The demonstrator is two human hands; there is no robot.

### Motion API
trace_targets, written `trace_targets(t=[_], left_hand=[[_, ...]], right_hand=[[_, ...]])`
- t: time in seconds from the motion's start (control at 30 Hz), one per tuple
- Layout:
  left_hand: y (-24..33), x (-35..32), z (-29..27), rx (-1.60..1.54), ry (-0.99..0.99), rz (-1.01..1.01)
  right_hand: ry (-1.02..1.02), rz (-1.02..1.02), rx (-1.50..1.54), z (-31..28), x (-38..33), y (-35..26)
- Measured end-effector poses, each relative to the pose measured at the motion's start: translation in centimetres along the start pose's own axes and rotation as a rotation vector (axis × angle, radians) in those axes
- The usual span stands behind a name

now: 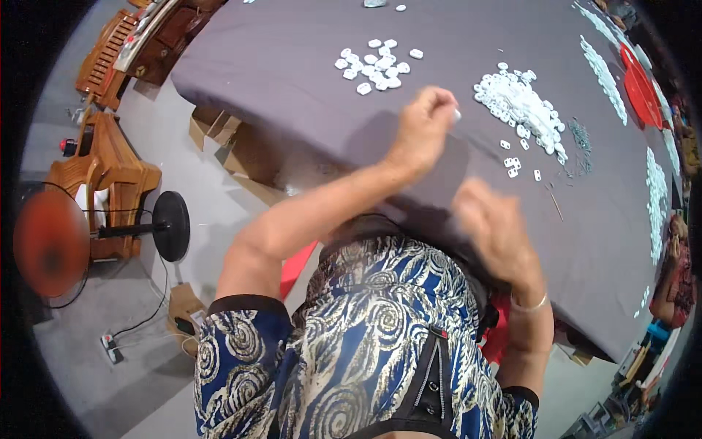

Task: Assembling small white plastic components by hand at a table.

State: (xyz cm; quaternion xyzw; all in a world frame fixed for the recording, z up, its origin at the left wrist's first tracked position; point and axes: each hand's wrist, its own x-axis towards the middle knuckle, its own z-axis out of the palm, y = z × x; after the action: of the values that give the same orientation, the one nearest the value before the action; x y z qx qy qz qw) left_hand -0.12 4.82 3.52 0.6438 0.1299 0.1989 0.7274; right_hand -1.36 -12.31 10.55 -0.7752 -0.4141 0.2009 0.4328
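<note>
Over the near part of the cloth-covered table, my left hand point(424, 124) pinches a small white plastic piece point(457, 115) between thumb and fingers. My right hand point(491, 225) is lower and to the right, near the table's front edge, smeared by motion, so what its fingers do is hidden. Beyond the hands lies a large heap of small white oval pieces with holes point(523, 106). A few loose pieces point(512, 167) lie on its near side. A smaller group of similar pieces point(376, 67) is spread to the upper left. Tiny dark screw-like parts point(581, 139) lie right of the heap.
A thin brown stick point(557, 203) lies on the grey tablecloth point(439, 29). Along the right are a red tray point(640, 88) and rows of pale pieces point(656, 190). Cardboard boxes point(248, 150) stand below the table's left edge, a fan point(51, 245) and wooden chair point(113, 164) farther left.
</note>
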Motion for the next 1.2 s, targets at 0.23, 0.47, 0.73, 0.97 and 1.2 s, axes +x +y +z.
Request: trace_targets(t=[0.23, 0.47, 0.73, 0.97, 1.2], left_hand=[[0.9, 6.5, -9.8, 0.624, 0.219, 0.372], [0.4, 8.0, -13.1, 0.602, 0.404, 0.413], [-0.4, 1.0, -11.3, 0.272, 0.441, 0.127], [0.2, -0.5, -11.4, 0.233, 0.475, 0.126], [0.3, -0.6, -10.6, 0.351, 0.516, 0.143]], right_hand=[[-0.361, 0.069, -0.072, 6.6, -4.1, 5.2], [-0.5, 0.237, -0.507, 8.1, -2.8, 11.7], [-0.531, 0.36, -0.361, 9.6, -1.5, 7.2], [-0.545, 0.369, -0.197, 7.4, -3.5, 8.3], [-0.461, 0.468, -0.033, 5.7, -6.7, 9.7]])
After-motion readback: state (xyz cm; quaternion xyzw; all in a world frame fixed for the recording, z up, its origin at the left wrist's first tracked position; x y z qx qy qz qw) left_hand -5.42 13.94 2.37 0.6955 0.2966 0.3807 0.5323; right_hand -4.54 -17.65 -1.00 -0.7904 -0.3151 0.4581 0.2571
